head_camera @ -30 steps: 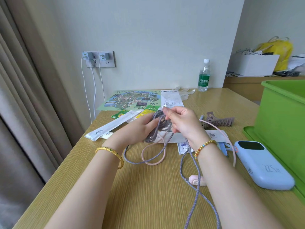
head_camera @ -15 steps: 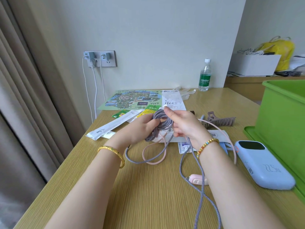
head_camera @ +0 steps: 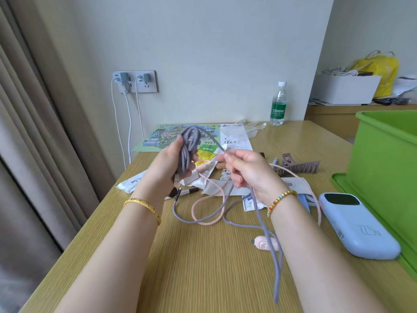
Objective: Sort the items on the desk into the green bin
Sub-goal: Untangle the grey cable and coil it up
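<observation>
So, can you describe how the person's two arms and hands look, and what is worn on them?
Both forearms are bare, with no sleeves in view. The left hand has a plain gold bangle on its wrist. The right hand has a bracelet of gold beads with a few coloured ones. No rings or watch show.

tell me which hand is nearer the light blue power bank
Right. The right hand is just left of the light blue power bank, beyond it; the left hand, gripping the grey braided cable coil, is farther left.
</observation>
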The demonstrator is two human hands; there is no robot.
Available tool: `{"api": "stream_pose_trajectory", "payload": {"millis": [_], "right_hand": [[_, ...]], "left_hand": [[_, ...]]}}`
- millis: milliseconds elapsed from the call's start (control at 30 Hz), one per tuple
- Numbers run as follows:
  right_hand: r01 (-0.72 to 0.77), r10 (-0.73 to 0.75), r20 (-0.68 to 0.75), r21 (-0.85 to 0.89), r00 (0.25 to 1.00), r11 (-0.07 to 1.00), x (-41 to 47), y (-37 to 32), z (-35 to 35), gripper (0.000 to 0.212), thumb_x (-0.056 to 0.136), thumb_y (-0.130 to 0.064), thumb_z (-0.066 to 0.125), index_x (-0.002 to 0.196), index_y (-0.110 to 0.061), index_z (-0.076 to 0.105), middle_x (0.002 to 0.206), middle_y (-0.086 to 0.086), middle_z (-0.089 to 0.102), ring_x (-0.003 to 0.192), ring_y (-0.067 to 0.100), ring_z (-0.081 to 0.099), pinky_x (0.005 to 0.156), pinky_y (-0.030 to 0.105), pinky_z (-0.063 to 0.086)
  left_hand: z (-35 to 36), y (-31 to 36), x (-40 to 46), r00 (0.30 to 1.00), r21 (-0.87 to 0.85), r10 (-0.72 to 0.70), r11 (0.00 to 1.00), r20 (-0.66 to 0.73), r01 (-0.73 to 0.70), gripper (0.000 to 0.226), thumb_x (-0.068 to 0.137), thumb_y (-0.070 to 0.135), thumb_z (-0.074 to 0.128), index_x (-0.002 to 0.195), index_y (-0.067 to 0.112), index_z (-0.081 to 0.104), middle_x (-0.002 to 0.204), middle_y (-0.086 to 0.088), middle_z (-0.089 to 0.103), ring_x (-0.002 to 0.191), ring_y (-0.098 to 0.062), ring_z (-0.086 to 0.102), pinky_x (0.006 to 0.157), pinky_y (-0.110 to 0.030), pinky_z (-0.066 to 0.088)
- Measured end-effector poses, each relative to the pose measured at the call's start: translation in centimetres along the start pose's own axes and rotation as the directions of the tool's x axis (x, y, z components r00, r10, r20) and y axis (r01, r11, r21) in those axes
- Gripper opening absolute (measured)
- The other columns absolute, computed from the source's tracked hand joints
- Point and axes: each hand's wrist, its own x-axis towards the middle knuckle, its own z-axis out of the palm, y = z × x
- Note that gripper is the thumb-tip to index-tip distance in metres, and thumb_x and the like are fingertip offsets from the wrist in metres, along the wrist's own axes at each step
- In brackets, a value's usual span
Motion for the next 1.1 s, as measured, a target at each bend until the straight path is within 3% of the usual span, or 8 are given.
{"api": "stream_pose_trajectory", "payload": {"millis": [167, 333, 467, 567, 633, 767, 967, 1100], "right_hand": [[-0.060, 0.066, 0.074, -0.080, 0.995, 0.995, -0.1, 0.5, 0.7, 0.031, 0.096, -0.021, 0.046, 0.073, -0.013, 0.065, 0.049, -0.005, 0.029, 0.033, 0.005, 0.026, 0.034, 0.014, 0.026], [-0.132, 0.152, 0.102, -0.182, 0.983, 0.974, -0.2, 0.8, 1.2, 0.036, 0.094, -0.034, 0.049, 0.069, -0.010, 0.061, 0.040, -0.009, 0.028, 0.030, 0.005, 0.024, 0.033, 0.014, 0.023], [-0.162, 0.219, 0.149, -0.325, 0.964, 0.932, -0.3, 1.0, 2.1, 0.046, 0.092, -0.046, 0.048, 0.072, -0.008, 0.064, 0.038, -0.010, 0.029, 0.029, 0.006, 0.025, 0.033, 0.014, 0.023], [-0.176, 0.271, 0.236, -0.358, 0.933, 0.917, -0.5, 0.9, 2.2, 0.039, 0.094, -0.040, 0.047, 0.074, -0.009, 0.060, 0.036, -0.011, 0.030, 0.028, 0.005, 0.025, 0.033, 0.014, 0.023], [-0.166, 0.278, 0.273, -0.370, 0.921, 0.914, -0.7, 0.7, 2.0, 0.032, 0.095, -0.032, 0.048, 0.076, -0.009, 0.058, 0.035, -0.012, 0.030, 0.028, 0.004, 0.026, 0.033, 0.013, 0.023], [-0.142, 0.250, 0.306, -0.333, 0.919, 0.932, -0.7, -0.2, 1.4, 0.023, 0.095, -0.024, 0.050, 0.080, -0.009, 0.060, 0.036, -0.012, 0.032, 0.028, 0.003, 0.028, 0.033, 0.013, 0.024], [-0.229, 0.231, 0.246, -0.037, 0.942, 0.973, -0.5, -0.5, 0.0, 0.012, 0.092, -0.008, 0.052, 0.084, -0.012, 0.060, 0.045, -0.009, 0.045, 0.038, 0.003, 0.036, 0.037, 0.014, 0.030], [-0.196, 0.158, 0.193, 0.194, 0.968, 0.961, -0.4, -0.9, -0.9, 0.018, 0.091, -0.001, 0.050, 0.092, -0.015, 0.061, 0.063, -0.006, 0.066, 0.050, 0.003, 0.056, 0.041, 0.015, 0.042]], "left_hand": [[0.7, -0.2, -0.5, 0.994, -0.280, -0.101, 0.956, -0.048, 0.083, 0.037, 0.099, 0.038, 0.034, 0.087, 0.011, 0.058, 0.063, -0.002, 0.072, 0.056, -0.015, 0.069, 0.047, -0.022, 0.055], [2.0, -0.8, -0.8, 0.999, -0.274, -0.036, 0.961, -0.011, 0.031, 0.037, 0.101, 0.037, 0.026, 0.100, 0.015, 0.055, 0.088, -0.012, 0.074, 0.095, -0.033, 0.067, 0.090, -0.041, 0.052], [2.2, -0.9, -0.8, 1.000, -0.221, -0.017, 0.975, -0.015, 0.013, 0.038, 0.101, 0.037, 0.025, 0.088, 0.014, 0.052, 0.060, -0.001, 0.067, 0.053, -0.017, 0.065, 0.054, -0.023, 0.051], [2.1, -0.8, -0.4, 0.993, -0.181, -0.036, 0.983, -0.113, 0.015, 0.041, 0.100, 0.041, 0.027, 0.084, 0.013, 0.053, 0.052, 0.002, 0.060, 0.039, -0.012, 0.053, 0.049, -0.025, 0.045], [1.8, -0.5, -0.1, 0.972, -0.144, -0.011, 0.989, -0.236, -0.024, 0.045, 0.099, 0.044, 0.028, 0.092, 0.010, 0.057, 0.067, -0.002, 0.068, 0.049, -0.013, 0.062, 0.051, -0.025, 0.053], [0.7, -0.2, 0.3, 0.903, 0.123, 0.113, 0.990, -0.413, -0.068, 0.055, 0.096, 0.049, 0.028, 0.135, 0.011, 0.041, 0.129, -0.009, 0.053, 0.115, -0.030, 0.054, 0.099, -0.047, 0.046], [0.5, -0.3, -0.3, 0.875, 0.428, 0.282, 0.899, -0.392, -0.098, 0.032, 0.099, 0.042, 0.026, 0.097, 0.014, 0.040, 0.081, 0.000, 0.045, 0.089, -0.023, 0.044, 0.075, -0.031, 0.030], [0.3, -0.5, 0.0, 0.884, 0.508, 0.297, 0.857, -0.360, -0.082, 0.029, 0.100, 0.038, 0.028, 0.094, 0.012, 0.039, 0.082, -0.001, 0.048, 0.085, -0.024, 0.044, 0.072, -0.030, 0.029]]}}
